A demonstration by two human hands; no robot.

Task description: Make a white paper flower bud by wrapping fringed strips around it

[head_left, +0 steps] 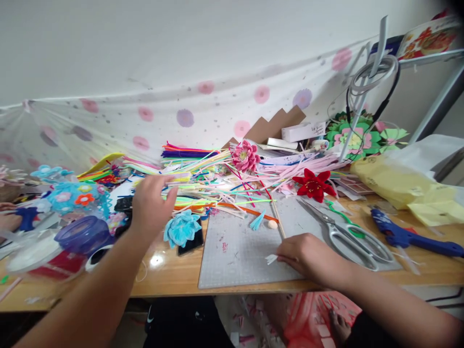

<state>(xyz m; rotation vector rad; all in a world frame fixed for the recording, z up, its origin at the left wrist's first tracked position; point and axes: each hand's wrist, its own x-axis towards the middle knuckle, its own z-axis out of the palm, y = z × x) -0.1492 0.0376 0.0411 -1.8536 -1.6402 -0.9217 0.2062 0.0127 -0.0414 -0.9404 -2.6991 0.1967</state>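
My left hand point(152, 205) reaches over the pile of pipe cleaners point(203, 186), fingers stretched and thumb apart, with nothing visibly held. Just right of it, a light-blue pipe-cleaner flower point(182, 228) lies partly over a dark phone point(192, 243). Low over the grey cutting mat point(232, 263), my right hand point(306, 253) is pinched closed on a small white pipe-cleaner piece point(271, 259), whose tip pokes out to the left. A folded light-blue piece point(257, 220) and a small beige ball point(272, 224) lie on the mat beyond that hand.
Large silver scissors point(353, 241) lie right of my right hand, before a blue glue gun point(409, 234). A red flower point(314, 185) and a pink one point(245, 156) sit farther back. At left are a purple bowl point(81, 234) and another person's hand point(9, 220).
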